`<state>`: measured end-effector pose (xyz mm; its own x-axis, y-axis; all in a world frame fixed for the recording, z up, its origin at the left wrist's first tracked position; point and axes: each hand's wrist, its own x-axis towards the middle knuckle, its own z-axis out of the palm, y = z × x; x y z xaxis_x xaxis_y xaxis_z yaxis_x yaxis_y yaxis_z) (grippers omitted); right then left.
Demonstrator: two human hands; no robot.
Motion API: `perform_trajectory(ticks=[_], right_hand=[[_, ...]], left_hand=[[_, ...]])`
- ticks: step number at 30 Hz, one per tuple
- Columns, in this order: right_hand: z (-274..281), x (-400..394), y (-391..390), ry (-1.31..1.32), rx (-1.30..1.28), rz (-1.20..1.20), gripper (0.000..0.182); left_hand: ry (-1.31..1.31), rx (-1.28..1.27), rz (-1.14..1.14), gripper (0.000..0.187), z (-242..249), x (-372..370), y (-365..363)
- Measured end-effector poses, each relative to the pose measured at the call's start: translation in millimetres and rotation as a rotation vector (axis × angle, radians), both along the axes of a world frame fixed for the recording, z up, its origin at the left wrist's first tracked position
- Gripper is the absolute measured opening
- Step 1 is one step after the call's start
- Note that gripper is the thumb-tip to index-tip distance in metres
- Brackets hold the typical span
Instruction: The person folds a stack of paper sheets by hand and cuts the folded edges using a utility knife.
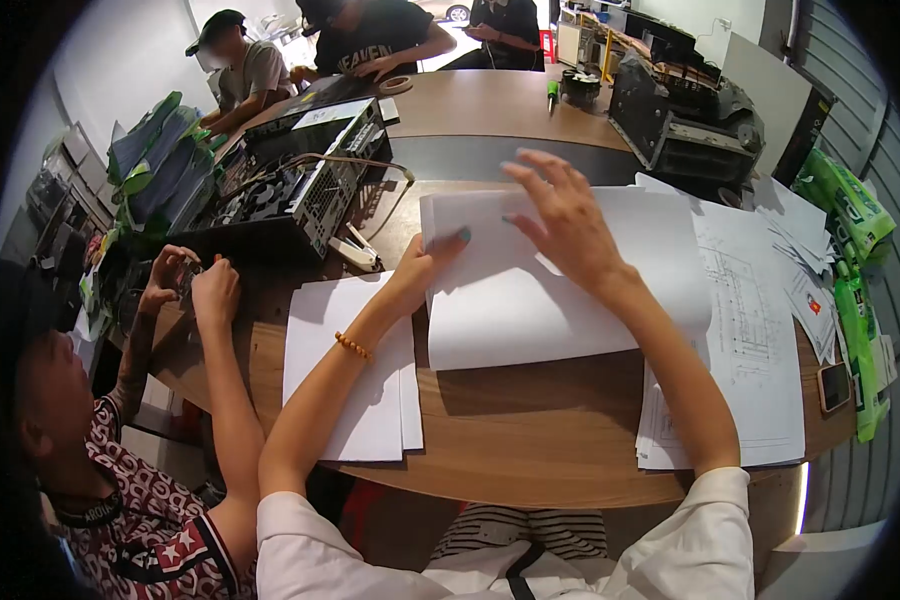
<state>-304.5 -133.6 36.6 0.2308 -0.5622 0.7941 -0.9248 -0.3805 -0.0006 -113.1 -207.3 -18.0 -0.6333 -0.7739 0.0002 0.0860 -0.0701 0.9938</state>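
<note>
My left hand (425,272) grips the left edge of a stack of white paper (550,325), thumb on top and the other fingers underneath. The top side of the paper is blank, and its near edge bows over the wooden table. Over the upper middle of the stack is my right hand (575,225), open with fingers apart. Beneath my left forearm lies another pile of blank white sheets (355,380). To the right, sheets printed with line drawings (745,300) extend partly under the stack.
An opened computer case (330,170) with a cable stands at the back left. Beside me on the left, a person's hands (215,290) work on something small. A phone (833,387) and green packets (855,215) lie at the right edge. Another machine (685,130) stands behind.
</note>
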Motion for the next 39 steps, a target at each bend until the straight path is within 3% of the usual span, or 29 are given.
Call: perform_trajectory(ticks=[4,6,8,9,11,14,17,19,25,27,28,30,31,33,34,36,38,39], right_hand=[[13.2,-13.0,-0.1,0.057,-0.013,-0.035,0.042],[28.3,-15.8,7.5,0.028,0.037,-0.025,0.034],[37.1,-19.5,12.0,-0.102,0.329,0.02,0.021],[35.5,-22.6,10.5,-0.196,0.291,0.097,0.012],[38.2,-21.9,10.8,-0.208,0.287,0.106,0.012],[35.3,-21.2,9.2,-0.206,0.232,0.108,0.01],[34.9,-21.5,8.2,-0.19,0.166,0.121,0.011],[35.1,-20.5,9.6,-0.185,0.158,0.134,0.012],[37.4,-28.2,7.6,-0.101,0.101,0.033,0.024],[51.5,-55.0,3.1,0.046,-0.301,-0.149,0.041],[54.4,-76.9,-1.2,0.024,-0.295,-0.246,0.059],[62.6,-99.3,10.1,-0.288,-0.158,-0.282,0.071],[61.2,-115.7,11.3,-0.278,-0.162,-0.284,0.071],[47.3,-146.2,6.2,-0.7,0.313,-0.221,0.078],[42.6,-148.3,5.4,-0.697,0.304,-0.229,0.078],[33.6,-154.1,4.4,-0.957,0.632,0.331,0.077],[36.0,-146.9,4.3,-0.954,0.758,0.354,0.069],[39.2,-144.7,6.1,-0.989,0.798,0.397,0.054]], left_hand=[[0.111,0.023,0.041,0.038,10.2,-2.4,9.1],[0.197,0.064,0.052,0.039,20.3,-3.4,17.3],[0.233,0.014,0.015,0.042,25.3,-3.5,22.2],[0.233,0.016,0.02,0.042,26.9,-3.8,22.5],[0.014,-0.09,-0.033,0.046,28.4,-4.8,21.6],[-0.015,-0.159,-0.125,0.049,26.4,-1.7,20.1],[0.213,-0.016,-0.083,0.048,26.1,-2.9,27.7],[0.177,-0.011,-0.105,0.049,32.7,-2.4,30.8],[0.17,-0.012,-0.051,0.05,20.9,-1.5,19.2],[0.203,0.046,0.043,0.049,21.4,2.5,13.8],[0.208,0.027,0.008,0.048,15.9,10.6,-0.3],[0.225,0.113,0.009,0.046,17.1,21.2,-14.2],[0.231,0.062,0.045,0.045,18.9,24.3,-14.3],[0.25,0.011,0.052,0.047,15.1,32.6,-24.7],[0.255,0.006,0.042,0.047,19.1,32.1,-23.2],[0.258,0.015,0.104,0.05,25.1,31.6,-15.5],[0.235,0.012,0.084,0.053,28.5,31.7,-12.6],[0.237,-0.001,0.109,0.053,27.5,32.6,-13.4]])
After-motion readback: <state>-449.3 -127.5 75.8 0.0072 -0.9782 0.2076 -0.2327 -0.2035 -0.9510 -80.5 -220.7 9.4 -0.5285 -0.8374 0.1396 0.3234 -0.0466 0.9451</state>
